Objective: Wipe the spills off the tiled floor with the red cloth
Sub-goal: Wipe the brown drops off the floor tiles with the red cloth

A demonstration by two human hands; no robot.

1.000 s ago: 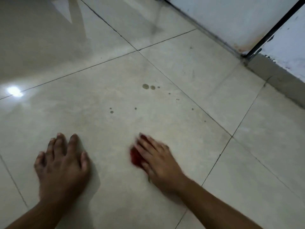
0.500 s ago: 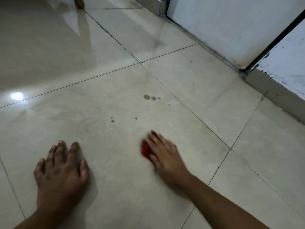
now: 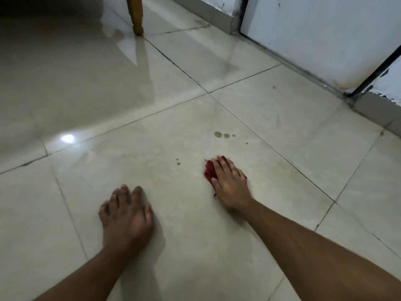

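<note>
The wiping is under way, by my reading: the right hand (image 3: 230, 183) lies flat on the red cloth (image 3: 209, 172), pressing it to the tiled floor (image 3: 282, 118) with fingers (image 3: 219, 168) straight and close together, not curled round it. The cloth is bunched small and sits near the middle of the large tile that both hands share, well apart from the floor's far edge at the white door (image 3: 314, 35). The left hand (image 3: 127, 216) rests on the same tile, nearer the person, its fingers spread loosely and holding nothing; it looks to be a prop for the body's weight.

Spills remain. Two small drops (image 3: 178, 161) lie just beside the cloth on its left, and a cluster of larger drops (image 3: 221, 134) lies farther off toward the door. The next move, I judge, calls for sliding the cloth sideways over the small pair, then pushing it forward to the larger cluster, with pressure kept even so the cloth does not slip out from under the palm.

Most of the cloth is hidden beneath the hand, so its true size and how wet it is cannot be told. A wooden leg (image 3: 136, 16) is cut off by the top of the view. Faint specks toward the door may be further spills or mere marks in the tile; I cannot tell which
</note>
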